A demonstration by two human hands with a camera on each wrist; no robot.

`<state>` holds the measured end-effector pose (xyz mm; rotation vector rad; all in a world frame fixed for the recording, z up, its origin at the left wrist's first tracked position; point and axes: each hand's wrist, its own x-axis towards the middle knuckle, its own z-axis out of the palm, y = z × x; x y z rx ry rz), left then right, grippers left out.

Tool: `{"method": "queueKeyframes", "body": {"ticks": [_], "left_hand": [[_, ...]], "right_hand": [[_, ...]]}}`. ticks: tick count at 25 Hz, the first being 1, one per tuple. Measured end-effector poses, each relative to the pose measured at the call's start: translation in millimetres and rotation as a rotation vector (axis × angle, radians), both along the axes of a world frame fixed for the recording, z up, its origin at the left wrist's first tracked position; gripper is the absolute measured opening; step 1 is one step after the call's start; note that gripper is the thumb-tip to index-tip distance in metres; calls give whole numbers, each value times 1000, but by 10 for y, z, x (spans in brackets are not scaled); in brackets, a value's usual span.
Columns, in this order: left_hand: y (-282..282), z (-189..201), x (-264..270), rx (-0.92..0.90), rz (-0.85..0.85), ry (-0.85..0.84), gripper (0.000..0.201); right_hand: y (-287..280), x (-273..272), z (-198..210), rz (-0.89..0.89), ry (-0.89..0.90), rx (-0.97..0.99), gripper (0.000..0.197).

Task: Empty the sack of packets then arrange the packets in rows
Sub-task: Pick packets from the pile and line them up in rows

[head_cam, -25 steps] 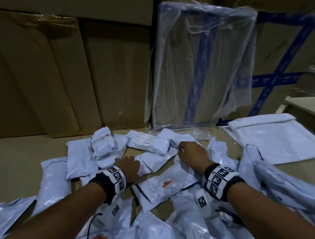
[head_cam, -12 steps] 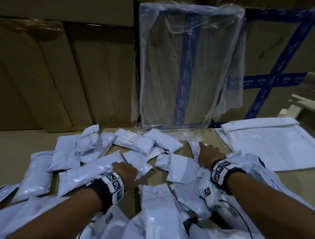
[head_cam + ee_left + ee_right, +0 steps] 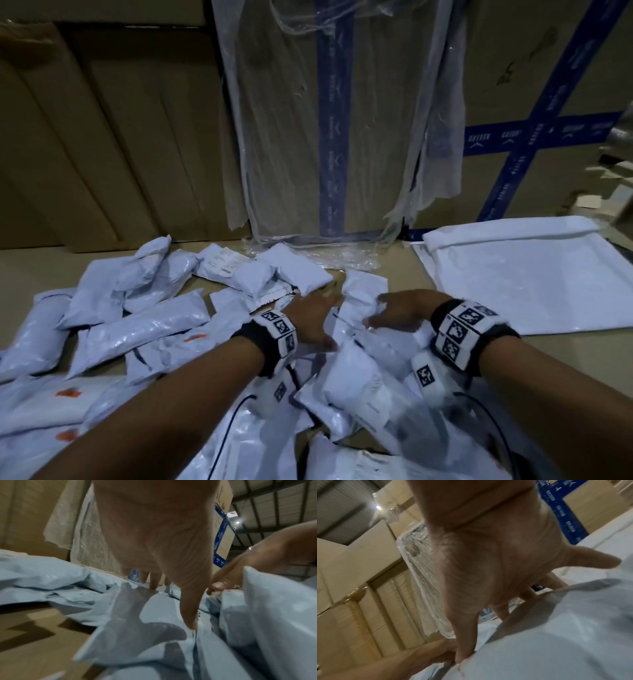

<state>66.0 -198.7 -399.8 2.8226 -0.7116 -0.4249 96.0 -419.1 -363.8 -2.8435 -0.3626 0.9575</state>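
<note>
Several white plastic packets (image 3: 147,325) lie scattered in a loose heap on the brown cardboard surface (image 3: 30,270). My left hand (image 3: 317,310) lies flat with straight, spread fingers on the packets at the middle. Close beside it, my right hand (image 3: 394,308) presses a crumpled packet (image 3: 363,291) with spread fingers. In the left wrist view, the left hand's fingertips (image 3: 190,623) touch a packet (image 3: 133,635), and the right hand (image 3: 248,566) is at the right. The right wrist view shows my right hand (image 3: 488,574) on a packet (image 3: 556,642). The flat white sack (image 3: 524,277) lies at the right.
Tall cardboard boxes (image 3: 113,137) stand as a wall along the back edge. One box wrapped in clear plastic film (image 3: 329,137) stands behind the hands. Boxes with blue tape (image 3: 534,120) are at the back right. Bare cardboard shows at the far left.
My left hand has moved right and forward, close to the right hand. Both hands now sit together on the middle packets, which have shifted.
</note>
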Motion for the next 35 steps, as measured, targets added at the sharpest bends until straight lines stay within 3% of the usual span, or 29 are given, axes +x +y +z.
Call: {"method": "queueKeyframes", "body": {"ticks": [2,4,7,10,13,16,19,22,24,26,28,32,34,35], "left_hand": [[-187,11,46,28,28,118,62],[-250,64,44,134,46,218,39],[-103,257,40,301,69,122,37],[233,472,119,289,338,-65,43],[371,631,222,58,481,-117,47],[186,469,270,-184,584,-24,48],[-144,177,290,-516,550,62,48],[-454,142,267,-759,490,172,36],[-563,138,222,-641,443,164,48],[-540,63,237,-265,366,-17,66],[-432,16,291,78,357,-158,65],[-285,-140,401,234,301,88,55],[-314,-115,354,316,299,29,61],[-376,-72,299,316,299,-60,61]], "right_hand": [[-115,-210,-158,-38,61,91,90],[-183,-364,-402,-33,49,63,101],[-240,-364,-507,-26,-11,114,99],[-316,-273,-412,-111,-45,236,94],[-341,-224,-392,-198,-219,230,84],[-257,-228,-359,-159,-432,395,65],[-127,-237,-348,-35,-324,484,64],[-117,-185,-343,6,-204,190,55],[-208,-84,-391,-37,-185,14,52],[-307,18,-465,-88,-232,39,61],[-335,87,-527,-104,-267,136,71],[-347,193,-515,-164,-117,578,73],[-380,219,-385,-225,-145,690,69],[-414,192,-287,-234,-208,653,65]]}}
